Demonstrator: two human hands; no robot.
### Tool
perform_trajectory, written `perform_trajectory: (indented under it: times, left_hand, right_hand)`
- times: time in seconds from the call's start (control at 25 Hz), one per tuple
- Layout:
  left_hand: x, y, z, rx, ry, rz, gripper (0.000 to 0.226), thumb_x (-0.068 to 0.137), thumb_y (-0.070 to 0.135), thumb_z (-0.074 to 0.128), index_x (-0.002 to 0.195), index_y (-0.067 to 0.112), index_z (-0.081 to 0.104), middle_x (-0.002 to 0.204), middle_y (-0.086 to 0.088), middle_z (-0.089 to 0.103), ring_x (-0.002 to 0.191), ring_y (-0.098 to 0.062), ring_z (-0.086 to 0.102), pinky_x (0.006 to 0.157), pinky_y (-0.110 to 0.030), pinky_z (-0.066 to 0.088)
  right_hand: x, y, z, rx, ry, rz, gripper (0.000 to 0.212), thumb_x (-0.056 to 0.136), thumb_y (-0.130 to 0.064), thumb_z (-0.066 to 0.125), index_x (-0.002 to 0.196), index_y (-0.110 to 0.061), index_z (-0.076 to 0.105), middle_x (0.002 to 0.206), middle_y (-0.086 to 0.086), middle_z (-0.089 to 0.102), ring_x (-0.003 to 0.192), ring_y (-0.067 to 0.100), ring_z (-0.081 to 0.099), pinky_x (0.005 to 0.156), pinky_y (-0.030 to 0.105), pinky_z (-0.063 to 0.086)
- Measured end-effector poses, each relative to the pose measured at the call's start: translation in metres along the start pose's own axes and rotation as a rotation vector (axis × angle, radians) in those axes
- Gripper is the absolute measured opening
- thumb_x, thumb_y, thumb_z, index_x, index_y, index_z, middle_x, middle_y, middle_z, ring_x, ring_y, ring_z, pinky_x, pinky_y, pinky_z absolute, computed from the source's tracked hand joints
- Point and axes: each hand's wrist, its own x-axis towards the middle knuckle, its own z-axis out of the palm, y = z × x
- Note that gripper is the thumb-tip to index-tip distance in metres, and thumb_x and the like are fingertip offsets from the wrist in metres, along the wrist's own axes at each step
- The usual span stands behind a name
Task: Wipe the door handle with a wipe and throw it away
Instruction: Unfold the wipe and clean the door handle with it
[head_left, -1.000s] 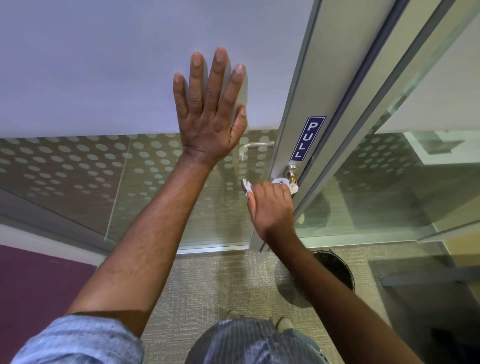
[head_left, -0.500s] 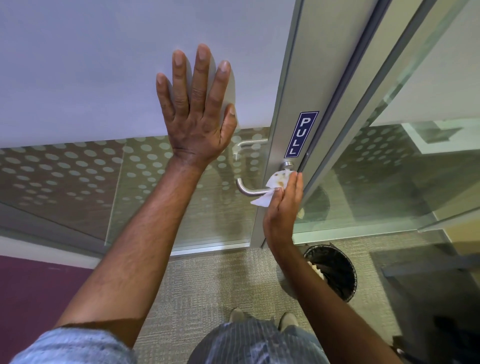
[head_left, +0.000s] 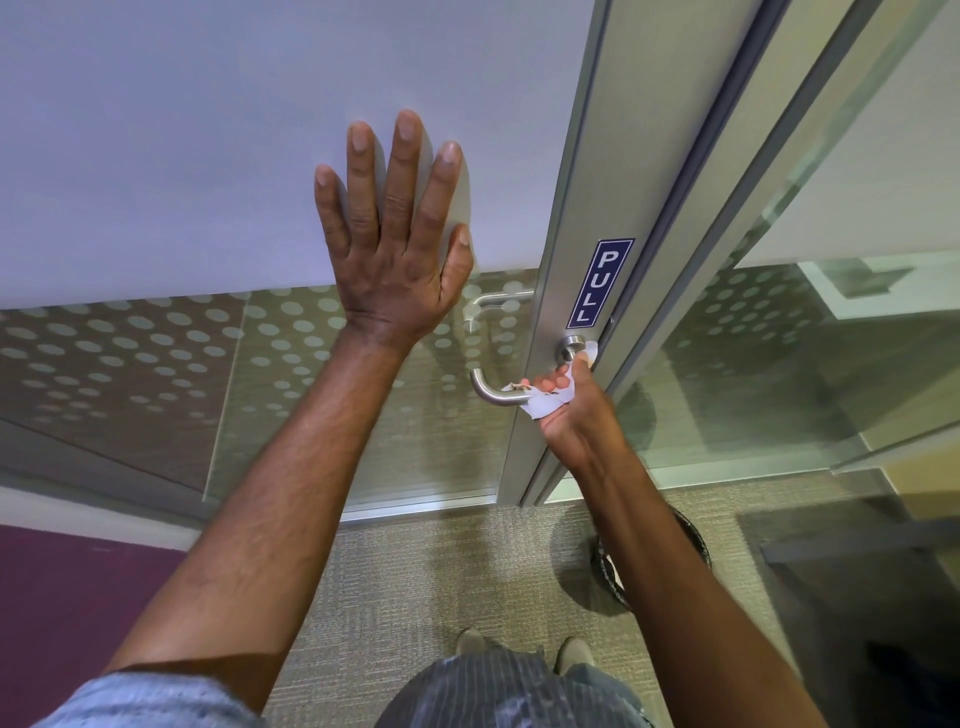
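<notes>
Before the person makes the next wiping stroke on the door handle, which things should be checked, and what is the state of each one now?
1. Wipe held in the right hand: ok, the fingers press it against the handle.
2. Wipe touching the door handle: ok, at the lever's inner part, near the pivot.
3. Curved free end of the lever covered: not ok, it is bare.
4. Door braced: ok, the left hand lies flat and open on the door panel.
5. Waste bin ready: ok, on the floor below the right arm, partly hidden.
6. Wipe clean enough: cannot tell.
</notes>
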Motion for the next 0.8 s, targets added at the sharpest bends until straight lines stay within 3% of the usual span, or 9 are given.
perform_trajectory:
  times: [0.08, 0.12, 0.2, 0.32, 0.44, 0.52, 0.64, 0.72, 0.8]
  left_hand:
    - [0.0, 0.0, 0.001, -0.007, 0.003, -0.002, 0.058, 0.104, 0.039, 0.045, 0.158, 0.02, 0.033, 0.162, -0.013, 0.022, 0.151, -0.04, 0.01, 0.131, -0.047, -0.008]
    - [0.001, 0.001, 0.001, -0.012, 0.001, -0.003, 0.058, 0.104, 0.04, 0.045, 0.158, 0.02, 0.033, 0.162, -0.013, 0.022, 0.151, -0.039, 0.009, 0.131, -0.047, -0.007]
    - [0.001, 0.001, 0.0, -0.009, -0.004, -0.005, 0.058, 0.104, 0.04, 0.045, 0.158, 0.02, 0.033, 0.162, -0.013, 0.021, 0.152, -0.038, 0.009, 0.131, -0.048, -0.007]
    - [0.001, 0.001, -0.001, -0.014, -0.011, -0.008, 0.06, 0.104, 0.039, 0.047, 0.158, 0.02, 0.032, 0.163, -0.013, 0.022, 0.152, -0.038, 0.009, 0.131, -0.048, -0.006]
    - [0.0, 0.001, -0.002, -0.016, -0.016, -0.006, 0.06, 0.104, 0.039, 0.048, 0.159, 0.021, 0.032, 0.163, -0.013, 0.022, 0.153, -0.038, 0.008, 0.131, -0.049, -0.005]
    - [0.0, 0.0, -0.002, -0.008, -0.014, -0.003, 0.061, 0.104, 0.039, 0.048, 0.159, 0.021, 0.031, 0.163, -0.013, 0.021, 0.152, -0.038, 0.008, 0.131, -0.049, -0.005]
    - [0.0, 0.001, -0.001, -0.008, -0.007, 0.0, 0.061, 0.103, 0.039, 0.049, 0.159, 0.021, 0.03, 0.162, -0.013, 0.024, 0.152, -0.038, 0.009, 0.131, -0.049, -0.005]
    - [0.0, 0.001, 0.0, 0.004, -0.002, 0.003, 0.061, 0.103, 0.039, 0.049, 0.159, 0.022, 0.03, 0.162, -0.013, 0.025, 0.152, -0.038, 0.01, 0.131, -0.049, -0.004]
    - [0.0, 0.001, 0.001, 0.006, 0.002, 0.001, 0.061, 0.103, 0.04, 0.048, 0.159, 0.022, 0.029, 0.162, -0.013, 0.025, 0.152, -0.037, 0.01, 0.131, -0.049, -0.004]
  right_hand:
    - [-0.002, -0.001, -0.002, -0.002, -0.045, 0.013, 0.048, 0.109, -0.05, 0.037, 0.072, -0.019, 0.043, 0.053, -0.004, 0.031, 0.046, 0.016, 0.034, 0.084, 0.04, 0.061]
    - [-0.002, -0.001, -0.002, -0.001, -0.046, 0.014, 0.051, 0.109, -0.052, 0.034, 0.07, -0.02, 0.042, 0.05, -0.005, 0.03, 0.042, 0.015, 0.032, 0.073, 0.033, 0.058]
    - [-0.002, 0.0, 0.003, 0.024, -0.027, 0.012, 0.055, 0.109, -0.052, 0.029, 0.067, -0.02, 0.042, 0.047, -0.006, 0.029, 0.039, 0.014, 0.028, 0.064, 0.029, 0.046]
    - [-0.003, 0.0, 0.003, 0.055, -0.004, 0.018, 0.056, 0.111, -0.046, 0.026, 0.066, -0.018, 0.043, 0.048, -0.004, 0.032, 0.039, 0.014, 0.029, 0.069, 0.028, 0.045]
    - [-0.01, -0.005, -0.001, 0.008, -0.001, 0.008, 0.04, 0.103, -0.031, 0.032, 0.07, -0.015, 0.048, 0.061, 0.002, 0.04, 0.056, 0.02, 0.039, 0.094, 0.041, 0.048]
    - [-0.015, -0.009, -0.001, -0.04, -0.031, 0.01, 0.031, 0.098, -0.024, 0.031, 0.077, -0.013, 0.051, 0.073, 0.005, 0.044, 0.069, 0.023, 0.044, 0.095, 0.047, 0.044]
    - [-0.022, -0.012, -0.004, -0.198, -0.053, -0.026, 0.025, 0.098, -0.008, 0.027, 0.099, -0.005, 0.053, 0.098, 0.014, 0.051, 0.095, 0.032, 0.057, 0.092, 0.068, 0.045]
    - [-0.03, -0.013, -0.012, -0.38, -0.036, -0.116, 0.029, 0.098, 0.004, 0.028, 0.104, -0.002, 0.056, 0.107, 0.018, 0.06, 0.1, 0.034, 0.06, 0.09, 0.065, 0.05]
    - [-0.042, -0.016, -0.022, -0.544, 0.002, -0.274, 0.026, 0.103, 0.005, 0.038, 0.107, -0.005, 0.061, 0.1, 0.019, 0.069, 0.087, 0.031, 0.064, 0.081, 0.053, 0.058]
